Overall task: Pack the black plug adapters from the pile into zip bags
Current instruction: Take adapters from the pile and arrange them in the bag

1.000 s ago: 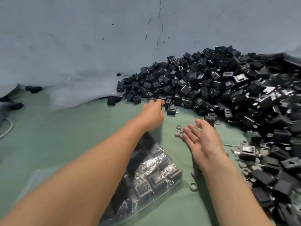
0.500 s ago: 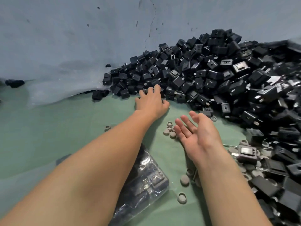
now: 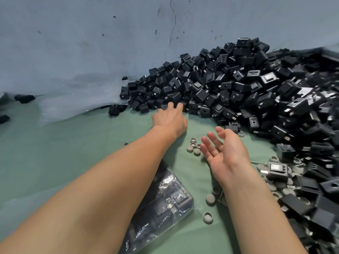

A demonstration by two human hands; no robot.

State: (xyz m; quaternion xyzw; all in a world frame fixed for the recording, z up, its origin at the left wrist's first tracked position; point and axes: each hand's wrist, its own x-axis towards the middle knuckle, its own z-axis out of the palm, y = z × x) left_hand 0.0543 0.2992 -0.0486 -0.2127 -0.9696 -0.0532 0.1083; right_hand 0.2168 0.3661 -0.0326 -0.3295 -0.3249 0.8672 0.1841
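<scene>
- Head view: the pile of black plug adapters (image 3: 238,88) fills the far right, banked against a blue-grey sheet (image 3: 82,52) and spilling onto the green cloth (image 3: 64,143).
- The left hand (image 3: 169,120) lies back up at the pile's near edge, fingers stretched forward, tips touching the lowest adapters. It grips nothing that shows.
- The right hand (image 3: 225,154) hovers palm up over the cloth, fingers relaxed and spread, empty, just short of the pile.
- A clear zip bag (image 3: 165,204) with black adapters inside lies on the cloth, partly hidden under the left forearm.
- Grey round caps (image 3: 193,147) lie scattered beside the right hand, with more along the pile's right foot.
- Marks on the adapters are too small to read.
</scene>
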